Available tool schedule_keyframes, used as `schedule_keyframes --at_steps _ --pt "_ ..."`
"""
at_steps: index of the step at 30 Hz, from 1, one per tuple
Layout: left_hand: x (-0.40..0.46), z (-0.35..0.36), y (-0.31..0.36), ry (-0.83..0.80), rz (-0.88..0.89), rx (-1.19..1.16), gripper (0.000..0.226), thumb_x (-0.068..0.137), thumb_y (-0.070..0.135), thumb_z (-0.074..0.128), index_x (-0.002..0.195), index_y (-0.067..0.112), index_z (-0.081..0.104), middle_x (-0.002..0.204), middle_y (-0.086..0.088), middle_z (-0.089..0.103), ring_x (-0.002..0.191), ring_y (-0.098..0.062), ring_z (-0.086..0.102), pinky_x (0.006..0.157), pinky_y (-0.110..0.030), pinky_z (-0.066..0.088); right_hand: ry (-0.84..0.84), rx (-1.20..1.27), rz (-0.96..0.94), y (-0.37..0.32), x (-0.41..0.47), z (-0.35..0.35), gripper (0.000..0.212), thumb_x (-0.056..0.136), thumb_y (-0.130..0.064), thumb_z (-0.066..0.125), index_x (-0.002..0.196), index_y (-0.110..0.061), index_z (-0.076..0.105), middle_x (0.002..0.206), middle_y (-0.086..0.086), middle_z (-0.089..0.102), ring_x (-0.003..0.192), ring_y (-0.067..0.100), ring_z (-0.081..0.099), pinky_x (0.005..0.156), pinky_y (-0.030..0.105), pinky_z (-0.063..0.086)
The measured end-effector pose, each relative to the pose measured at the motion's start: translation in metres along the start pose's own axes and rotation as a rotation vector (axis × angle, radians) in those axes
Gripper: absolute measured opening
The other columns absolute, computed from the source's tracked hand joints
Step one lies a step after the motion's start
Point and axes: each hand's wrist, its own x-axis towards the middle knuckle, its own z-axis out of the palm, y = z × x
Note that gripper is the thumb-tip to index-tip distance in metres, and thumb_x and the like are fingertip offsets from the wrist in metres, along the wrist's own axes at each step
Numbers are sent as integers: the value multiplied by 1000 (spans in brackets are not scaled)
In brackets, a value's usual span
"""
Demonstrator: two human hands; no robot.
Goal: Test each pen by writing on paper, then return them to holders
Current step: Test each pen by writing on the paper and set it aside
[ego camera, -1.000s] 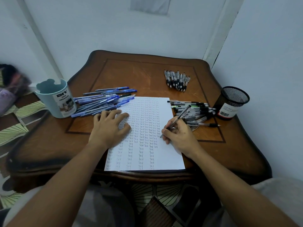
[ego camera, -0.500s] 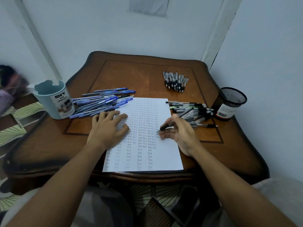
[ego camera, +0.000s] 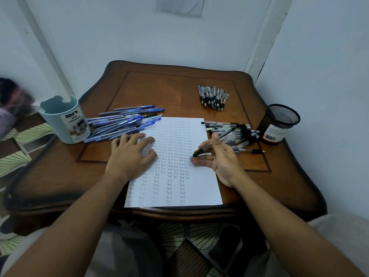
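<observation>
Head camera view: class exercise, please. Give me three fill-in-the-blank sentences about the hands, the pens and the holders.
1. The left hand rests flat on the ____.
2. The right hand holds one ____.
3. The blue pens lie beside the light blue holder; the black mesh holder stands on the table's ____ side.

Missing words: paper; pen; right

Our left hand [ego camera: 130,154] lies flat in the middle of the frame, palm down, fingers spread wide. Our right hand [ego camera: 218,158] is just right of it, palm turned partly up, thumb and curled fingers pinching something thin. Both bare arms come up from the bottom corners.
</observation>
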Motion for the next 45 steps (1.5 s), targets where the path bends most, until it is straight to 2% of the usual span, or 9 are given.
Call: schedule_keyframes --at_steps 3,6,8,15,20,26,29,35,45 --pt "0 0 0 2 -3 2 66 82 65 17 138 44 46 150 12 40 131 -17 29 108 -45 18 23 -3 20 -2 0 1 47 92 -45 50 91 1 60 88 26 68 77 36 71 76 42 61" --pt "-1 0 1 2 -7 -1 66 81 65 17 137 44 46 149 12 40 130 -16 30 107 -44 18 9 -44 20 -2 -1 1 8 100 -9 53 100 -1 54 89 23 67 74 30 71 73 37 62" --pt "-3 0 2 1 -8 -6 66 81 65 17 137 44 46 148 13 40 129 -15 30 108 -45 18 -9 -100 43 -6 0 3 12 99 6 50 105 -4 48 93 26 66 71 29 70 70 36 62" --pt "-2 -3 3 4 -1 -17 66 82 65 17 137 44 46 148 13 41 130 -15 31 110 -46 18 93 -330 8 -80 48 8 25 100 -5 54 126 -8 53 92 17 61 73 21 64 64 27 55" --pt "-1 -3 3 11 6 -30 64 82 65 18 135 44 47 148 13 41 128 -15 30 109 -45 17 216 -515 93 -113 105 -13 21 95 4 58 116 7 58 93 15 62 74 16 59 60 22 53" --pt "0 -1 2 4 10 -19 56 87 62 22 136 45 45 149 14 38 129 -14 28 110 -43 14 415 -750 39 -102 152 -37 20 95 -6 66 106 10 66 77 13 65 62 15 59 66 29 54" --pt "0 -1 2 1 9 -21 54 88 61 24 136 45 44 149 14 38 130 -14 28 110 -43 13 482 -778 35 -94 164 -42 20 97 -8 63 107 8 66 73 12 64 58 14 58 57 26 52" --pt "0 0 -1 -11 11 -24 54 90 62 24 138 44 42 151 12 37 132 -14 27 113 -46 13 550 -864 16 -87 180 -45 23 97 -18 65 106 4 68 71 9 65 61 17 62 82 41 59" --pt "-1 0 -2 -7 3 -11 54 89 61 24 137 44 43 150 12 37 132 -15 28 112 -46 16 457 -1065 -23 -94 169 -42 19 98 -16 63 113 -4 66 104 16 71 89 26 69 86 42 58"
